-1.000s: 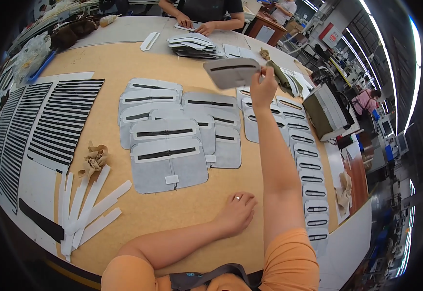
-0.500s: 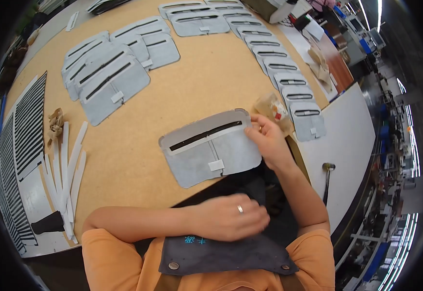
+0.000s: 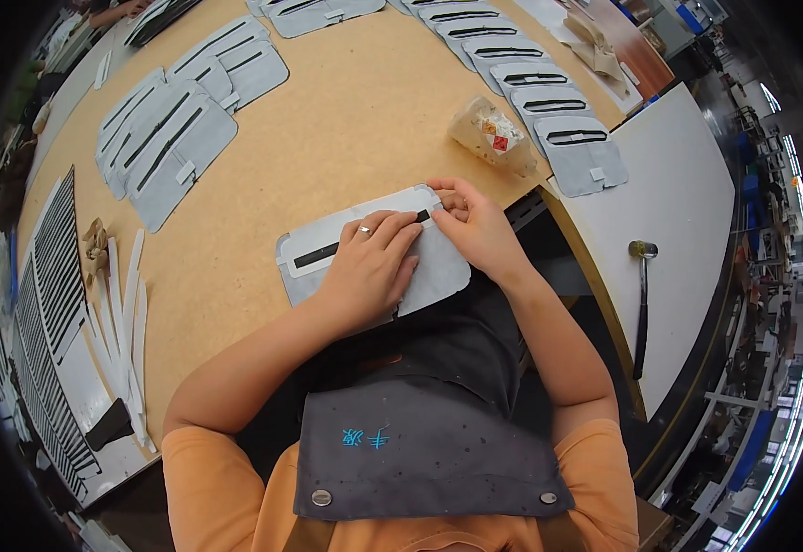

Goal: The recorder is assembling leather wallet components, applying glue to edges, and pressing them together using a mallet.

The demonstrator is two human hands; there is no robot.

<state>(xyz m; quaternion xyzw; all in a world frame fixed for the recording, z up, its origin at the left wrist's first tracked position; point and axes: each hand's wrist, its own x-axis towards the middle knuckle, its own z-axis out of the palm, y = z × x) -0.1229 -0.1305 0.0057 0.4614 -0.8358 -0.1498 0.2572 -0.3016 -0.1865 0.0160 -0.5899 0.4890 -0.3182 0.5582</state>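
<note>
A light grey fabric panel with rounded corners and a long black slot in a pale frame lies at the near edge of the table. My left hand, with a ring on one finger, rests across its middle with the fingers extended flat near the slot, covering part of it. At the panel's upper right corner, my right hand pinches the edge between thumb and fingers. Below both hands is my dark apron.
Similar grey panels lie in an overlapping row at right and a pile at left. A clear plastic container stands beyond my right hand. A hammer lies on the white side table. White strips and black-striped sheets are at left.
My left hand has come up from in front of the apron onto the panel. The panel now lies flatter, its right edge still in my right hand. The whole view has shifted.
</note>
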